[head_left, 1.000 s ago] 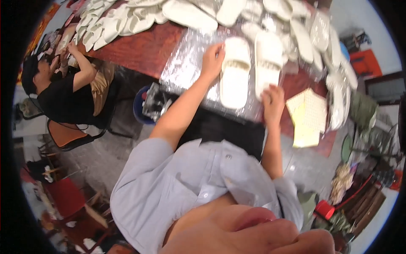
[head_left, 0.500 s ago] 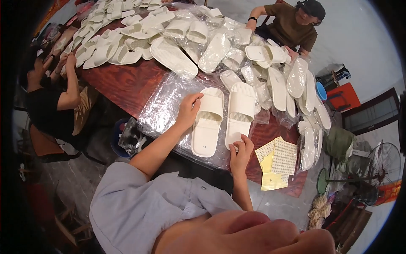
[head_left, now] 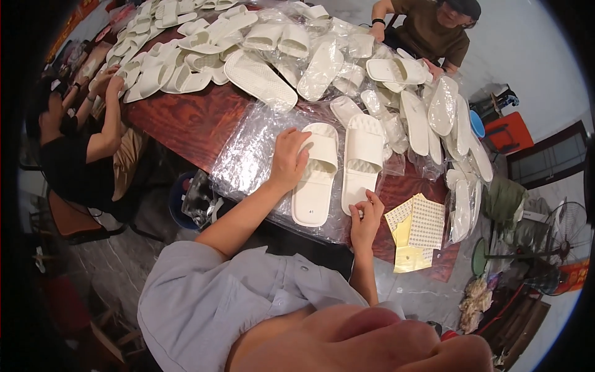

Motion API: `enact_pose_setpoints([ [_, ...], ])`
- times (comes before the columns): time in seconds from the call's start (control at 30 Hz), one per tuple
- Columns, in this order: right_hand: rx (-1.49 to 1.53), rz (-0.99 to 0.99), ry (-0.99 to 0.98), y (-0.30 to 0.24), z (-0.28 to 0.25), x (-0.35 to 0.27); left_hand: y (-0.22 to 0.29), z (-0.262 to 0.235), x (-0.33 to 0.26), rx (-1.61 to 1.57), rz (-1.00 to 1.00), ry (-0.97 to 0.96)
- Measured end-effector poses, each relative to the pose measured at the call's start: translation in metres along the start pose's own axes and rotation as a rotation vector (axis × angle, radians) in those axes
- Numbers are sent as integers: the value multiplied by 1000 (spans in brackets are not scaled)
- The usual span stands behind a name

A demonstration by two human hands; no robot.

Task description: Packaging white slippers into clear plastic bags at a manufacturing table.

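Note:
Two white slippers lie side by side on a stack of clear plastic bags at the table's near edge, toes pointing away from me. My left hand rests along the outer edge of the left slipper, its fingers loosely bent and apart, holding nothing. That slipper carries a small printed label on its heel. At the heel of the right slipper is my right hand, thumb and fingertips drawn together. Whatever may be between them is too small to make out, and the hand partly covers that heel.
Yellow-backed label sheets lie right of my right hand. A large heap of white slippers, many bagged, covers the table's far side. One person works at the left, another sits across. A fan stands at the right.
The whole view has shifted slightly. My left fingers have loosened and spread beside the left slipper's strap. My right hand stays at the right slipper's heel. The left person's hands have moved slightly.

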State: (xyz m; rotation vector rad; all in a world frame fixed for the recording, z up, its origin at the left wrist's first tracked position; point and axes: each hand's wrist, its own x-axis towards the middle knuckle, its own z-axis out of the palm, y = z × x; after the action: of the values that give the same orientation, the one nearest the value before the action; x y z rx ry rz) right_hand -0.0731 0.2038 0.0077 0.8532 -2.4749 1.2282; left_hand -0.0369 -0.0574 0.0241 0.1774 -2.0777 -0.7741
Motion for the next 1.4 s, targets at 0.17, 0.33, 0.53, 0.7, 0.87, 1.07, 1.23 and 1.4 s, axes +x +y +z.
enact_pose_setpoints([
  [0.17, -2, -18, -17, 3, 3, -1, 7, 0, -2, -24, 137, -99],
  [0.33, -39, -48, -49, 1, 1, 1, 11, 2, -2, -3, 193, -145],
  [0.53, -34, -20, -69, -1, 1, 2, 5, 7, -6, 42, 202, -177],
  [0.7, 20, 22, -80, -1, -2, 3, 5, 8, -5, 41, 218, -151],
  [0.87, 110, 54, -108, 2, -7, 5, 6, 5, -3, 48, 236, -136],
  [1.07, 193, 150, -88, 7, -11, 7, 5, 8, -3, 45, 230, -128],
  [1.23, 98, 129, -48, 5, -7, 6, 3, 9, -4, 41, 220, -135],
  [1.4, 97, 143, 4, -4, -8, 7, 3, 6, -6, 17, 195, -170],
])
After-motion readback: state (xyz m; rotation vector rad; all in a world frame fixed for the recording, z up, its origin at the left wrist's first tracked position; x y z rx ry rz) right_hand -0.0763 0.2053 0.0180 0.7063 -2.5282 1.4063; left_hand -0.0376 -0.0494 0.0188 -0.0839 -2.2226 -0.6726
